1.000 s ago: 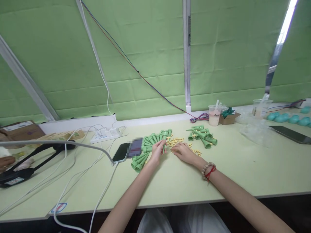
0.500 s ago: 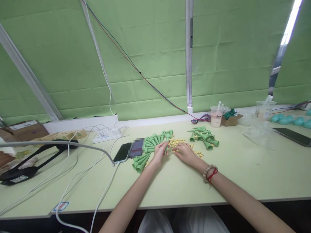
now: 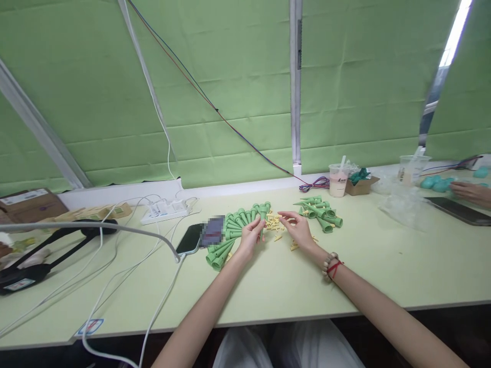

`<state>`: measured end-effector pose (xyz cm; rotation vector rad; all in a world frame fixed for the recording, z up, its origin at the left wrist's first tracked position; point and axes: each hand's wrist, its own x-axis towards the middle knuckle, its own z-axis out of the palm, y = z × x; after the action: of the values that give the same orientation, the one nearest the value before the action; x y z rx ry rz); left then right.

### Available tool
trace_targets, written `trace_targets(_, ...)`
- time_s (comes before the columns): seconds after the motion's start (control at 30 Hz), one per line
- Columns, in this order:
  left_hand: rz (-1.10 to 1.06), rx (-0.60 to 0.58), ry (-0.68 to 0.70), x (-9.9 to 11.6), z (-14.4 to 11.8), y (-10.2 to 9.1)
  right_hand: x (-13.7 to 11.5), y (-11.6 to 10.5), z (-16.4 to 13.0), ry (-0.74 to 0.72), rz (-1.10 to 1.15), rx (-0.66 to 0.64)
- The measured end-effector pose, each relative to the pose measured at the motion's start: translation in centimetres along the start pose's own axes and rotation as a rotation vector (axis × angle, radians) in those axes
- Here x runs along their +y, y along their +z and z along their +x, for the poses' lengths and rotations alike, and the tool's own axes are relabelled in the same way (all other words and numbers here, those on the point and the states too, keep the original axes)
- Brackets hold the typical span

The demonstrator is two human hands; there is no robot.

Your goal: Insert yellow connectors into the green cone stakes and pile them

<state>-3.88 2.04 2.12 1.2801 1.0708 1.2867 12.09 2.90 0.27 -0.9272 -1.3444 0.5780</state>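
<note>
My left hand (image 3: 250, 239) is closed around a green plastic cone (image 3: 263, 210), its wide end up and its narrow tip pointing down past the fingers. To the right, my right hand (image 3: 299, 231) pinches a small yellow plastic piece (image 3: 278, 219) between thumb and forefinger, just above a scatter of yellow pieces (image 3: 273, 225). Beside my left hand lies a fanned row of green cones (image 3: 235, 225), with several more cones (image 3: 221, 254) nearer to me. Beyond my right hand rests another loose heap of green cones (image 3: 320, 212). My palm and wrist partly cover some yellow pieces.
Two phones (image 3: 191, 239) (image 3: 213, 231) lie left of the cones, near a power strip (image 3: 164, 210) and loose white cables. A drink cup (image 3: 338, 183), small carton (image 3: 358, 186) and plastic bag (image 3: 402, 207) stand at right. Another person's hand (image 3: 471, 192) touches turquoise objects.
My right hand has lifted slightly off the yellow pieces, fingertips now pinched near the cone. My left hand still holds its cone. Another person's hand has appeared at far right.
</note>
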Motion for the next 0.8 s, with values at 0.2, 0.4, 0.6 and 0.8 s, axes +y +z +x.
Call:
trace_targets(0.2, -0.008, 0.004, -0.001, 0.03, 0.01, -0.06, -0.36, -0.09, -0.05, 0.0, -0.013, 0.021)
trace_targets(0.4, 0.017, -0.047, 0.014, -0.24, 0.01, 0.14, -0.08, 0.03, -0.04, -0.006, -0.018, 0.006)
trace_targets(0.6, 0.066, -0.078, 0.031, -0.22, -0.26, 0.26, -0.05, 0.18, -0.14, 0.09, 0.024, -0.055)
trace_targets(0.8, 0.039, -0.085, -0.013, -0.14, -0.27, 0.53, 0.1, 0.29, -0.12, 0.112, 0.017, -0.119)
